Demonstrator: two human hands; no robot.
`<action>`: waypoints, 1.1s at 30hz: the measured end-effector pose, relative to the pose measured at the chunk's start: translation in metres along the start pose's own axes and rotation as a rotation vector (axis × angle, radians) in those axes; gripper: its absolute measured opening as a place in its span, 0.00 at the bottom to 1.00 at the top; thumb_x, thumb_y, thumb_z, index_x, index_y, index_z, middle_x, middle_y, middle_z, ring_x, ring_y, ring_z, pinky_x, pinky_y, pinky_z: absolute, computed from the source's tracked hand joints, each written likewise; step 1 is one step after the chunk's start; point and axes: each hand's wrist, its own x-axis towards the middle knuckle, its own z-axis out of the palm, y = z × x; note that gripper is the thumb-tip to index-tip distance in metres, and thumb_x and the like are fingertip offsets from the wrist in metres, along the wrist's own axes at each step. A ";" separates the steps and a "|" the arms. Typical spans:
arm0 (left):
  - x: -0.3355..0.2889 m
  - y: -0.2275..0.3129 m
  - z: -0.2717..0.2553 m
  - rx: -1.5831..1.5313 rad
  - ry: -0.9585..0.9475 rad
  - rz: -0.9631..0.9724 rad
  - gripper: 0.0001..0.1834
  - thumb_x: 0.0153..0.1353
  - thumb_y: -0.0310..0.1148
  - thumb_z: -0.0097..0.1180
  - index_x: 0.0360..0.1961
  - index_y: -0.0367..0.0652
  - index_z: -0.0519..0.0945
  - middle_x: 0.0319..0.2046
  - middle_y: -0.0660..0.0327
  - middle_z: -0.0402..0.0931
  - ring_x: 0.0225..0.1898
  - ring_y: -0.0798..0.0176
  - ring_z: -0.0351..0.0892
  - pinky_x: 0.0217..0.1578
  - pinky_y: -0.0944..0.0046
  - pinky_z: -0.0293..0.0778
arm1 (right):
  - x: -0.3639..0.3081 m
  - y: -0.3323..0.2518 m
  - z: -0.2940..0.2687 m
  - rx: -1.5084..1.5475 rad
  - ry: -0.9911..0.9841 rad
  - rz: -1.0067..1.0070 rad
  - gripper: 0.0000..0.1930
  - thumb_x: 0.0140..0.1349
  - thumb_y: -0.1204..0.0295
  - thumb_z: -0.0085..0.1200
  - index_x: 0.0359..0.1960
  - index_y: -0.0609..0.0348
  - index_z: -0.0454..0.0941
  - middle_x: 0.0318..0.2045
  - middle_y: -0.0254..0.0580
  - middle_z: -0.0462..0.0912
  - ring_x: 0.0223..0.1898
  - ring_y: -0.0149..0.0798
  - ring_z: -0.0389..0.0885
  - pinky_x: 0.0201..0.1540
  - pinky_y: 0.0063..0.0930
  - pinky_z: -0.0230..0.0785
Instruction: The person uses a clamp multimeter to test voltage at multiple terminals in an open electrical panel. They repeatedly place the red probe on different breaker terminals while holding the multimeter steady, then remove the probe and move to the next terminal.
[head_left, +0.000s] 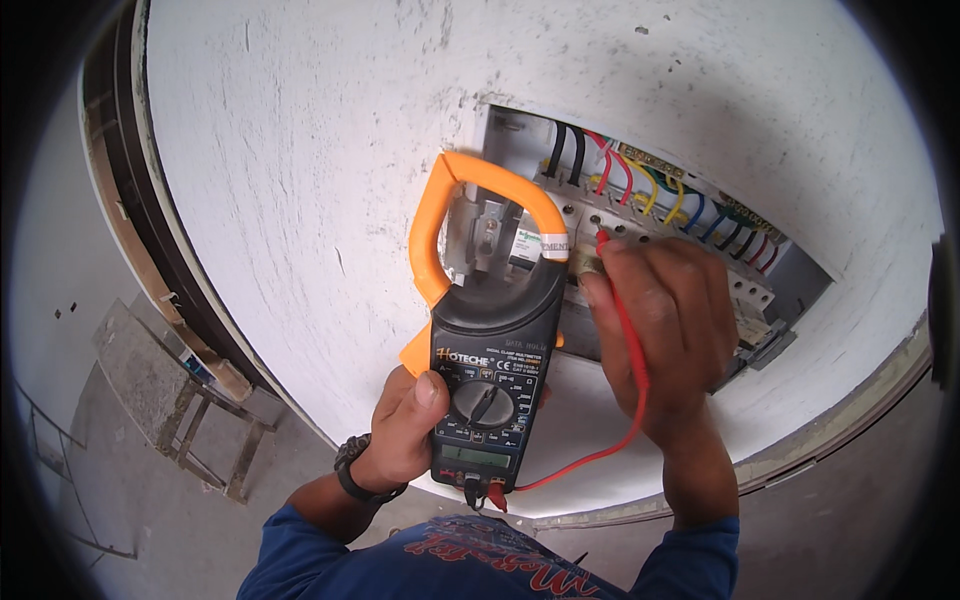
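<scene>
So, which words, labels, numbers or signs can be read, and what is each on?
I won't copy wordings, only place them.
Black-and-orange clamp multimeter: readable lettering and numbers; smallest marks too tiny.
Its grey screen: unreadable.
White sticker on its clamp: partly visible capitals.
White plastic breaker: small, blurred green print.
Blue fabric shirt: red script, creased.

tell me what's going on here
A person's left hand holds a black-and-orange clamp multimeter in front of an electrical panel in the wall. The right hand holds a red test probe at the circuit breakers; whether its tip makes contact is unclear. A red lead runs to the meter.
</scene>
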 end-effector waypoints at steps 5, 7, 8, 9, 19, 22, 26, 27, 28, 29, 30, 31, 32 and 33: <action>0.004 -0.001 0.000 -0.004 -0.034 0.010 0.53 0.76 0.73 0.37 0.77 0.31 0.61 0.56 0.35 0.82 0.56 0.45 0.89 0.57 0.51 0.86 | 0.000 -0.002 -0.001 -0.045 -0.014 -0.010 0.16 0.58 0.66 0.75 0.44 0.61 0.87 0.35 0.40 0.84 0.38 0.47 0.86 0.36 0.38 0.82; 0.005 -0.002 0.001 -0.023 -0.018 0.014 0.52 0.77 0.73 0.36 0.77 0.31 0.61 0.56 0.35 0.82 0.55 0.45 0.89 0.57 0.51 0.86 | 0.000 -0.002 -0.001 -0.055 -0.032 -0.013 0.16 0.59 0.66 0.75 0.45 0.61 0.87 0.36 0.40 0.84 0.39 0.47 0.86 0.37 0.38 0.82; 0.004 -0.003 0.002 -0.046 -0.001 0.019 0.51 0.77 0.72 0.36 0.77 0.31 0.62 0.56 0.35 0.82 0.55 0.45 0.89 0.57 0.51 0.86 | 0.000 -0.003 -0.001 -0.059 -0.041 -0.017 0.17 0.59 0.66 0.75 0.45 0.60 0.87 0.36 0.41 0.84 0.39 0.47 0.86 0.38 0.39 0.82; 0.004 -0.003 0.001 -0.020 -0.016 0.027 0.51 0.77 0.71 0.36 0.77 0.31 0.61 0.57 0.35 0.82 0.56 0.45 0.89 0.57 0.51 0.86 | 0.000 -0.002 -0.002 -0.064 -0.053 -0.023 0.17 0.59 0.66 0.75 0.46 0.60 0.86 0.36 0.41 0.84 0.40 0.47 0.86 0.38 0.39 0.82; 0.004 -0.006 -0.008 -0.021 -0.063 0.012 0.51 0.77 0.70 0.41 0.78 0.31 0.58 0.62 0.35 0.79 0.57 0.45 0.89 0.58 0.50 0.86 | 0.004 -0.002 -0.002 -0.016 -0.063 -0.008 0.19 0.58 0.70 0.76 0.48 0.61 0.85 0.37 0.41 0.84 0.41 0.47 0.85 0.41 0.41 0.81; 0.006 -0.004 -0.006 0.008 -0.051 0.053 0.51 0.77 0.70 0.40 0.77 0.30 0.59 0.60 0.35 0.80 0.57 0.45 0.89 0.57 0.51 0.86 | 0.004 -0.003 0.000 -0.010 -0.054 -0.011 0.18 0.58 0.69 0.76 0.48 0.61 0.85 0.37 0.42 0.85 0.41 0.47 0.85 0.40 0.41 0.81; 0.008 -0.003 -0.003 0.014 -0.036 0.072 0.51 0.77 0.71 0.38 0.76 0.29 0.61 0.57 0.35 0.82 0.56 0.46 0.89 0.57 0.52 0.86 | 0.004 -0.004 -0.002 -0.014 -0.061 -0.013 0.18 0.58 0.69 0.76 0.47 0.62 0.85 0.37 0.42 0.85 0.41 0.47 0.86 0.40 0.41 0.82; 0.008 -0.002 -0.003 0.022 -0.043 0.073 0.51 0.77 0.71 0.38 0.76 0.29 0.61 0.57 0.35 0.82 0.56 0.46 0.89 0.57 0.52 0.86 | 0.004 -0.004 -0.002 -0.019 -0.061 -0.018 0.18 0.58 0.69 0.76 0.47 0.62 0.85 0.37 0.42 0.85 0.41 0.47 0.86 0.40 0.40 0.82; 0.008 -0.002 -0.004 0.030 -0.053 0.076 0.51 0.77 0.71 0.38 0.76 0.29 0.62 0.56 0.35 0.82 0.56 0.46 0.89 0.57 0.52 0.86 | 0.004 -0.004 -0.002 -0.022 -0.060 -0.017 0.18 0.58 0.69 0.76 0.47 0.61 0.85 0.37 0.42 0.85 0.40 0.47 0.86 0.40 0.40 0.82; 0.008 -0.002 -0.005 0.020 -0.045 0.061 0.51 0.77 0.71 0.39 0.76 0.30 0.62 0.56 0.35 0.83 0.56 0.46 0.89 0.57 0.52 0.86 | 0.004 -0.003 -0.002 -0.025 -0.057 -0.020 0.18 0.58 0.69 0.76 0.46 0.61 0.85 0.37 0.42 0.85 0.40 0.47 0.86 0.39 0.40 0.82; 0.007 -0.002 -0.004 0.009 -0.039 0.047 0.51 0.77 0.71 0.39 0.76 0.30 0.62 0.56 0.35 0.83 0.55 0.47 0.89 0.56 0.52 0.86 | 0.003 -0.004 -0.001 -0.024 -0.053 -0.016 0.18 0.57 0.69 0.76 0.47 0.61 0.85 0.37 0.42 0.85 0.40 0.47 0.86 0.39 0.40 0.82; 0.007 -0.003 -0.004 0.001 -0.036 0.028 0.51 0.77 0.71 0.39 0.76 0.30 0.62 0.55 0.35 0.83 0.55 0.47 0.89 0.56 0.53 0.86 | 0.003 -0.004 -0.001 -0.023 -0.049 -0.014 0.18 0.57 0.69 0.76 0.47 0.61 0.85 0.37 0.42 0.85 0.40 0.47 0.86 0.39 0.40 0.82; 0.007 -0.003 -0.004 -0.008 -0.034 0.027 0.51 0.77 0.71 0.39 0.76 0.30 0.62 0.55 0.35 0.83 0.55 0.47 0.89 0.56 0.53 0.86 | 0.003 -0.004 -0.001 -0.026 -0.049 -0.013 0.18 0.57 0.68 0.76 0.47 0.61 0.86 0.36 0.42 0.85 0.40 0.47 0.86 0.39 0.40 0.82; 0.006 -0.002 -0.004 -0.014 -0.033 0.022 0.51 0.77 0.71 0.39 0.76 0.30 0.62 0.55 0.35 0.83 0.55 0.47 0.89 0.56 0.53 0.86 | 0.003 -0.004 -0.001 -0.026 -0.049 -0.015 0.18 0.57 0.68 0.76 0.46 0.61 0.86 0.36 0.41 0.85 0.40 0.47 0.86 0.39 0.40 0.82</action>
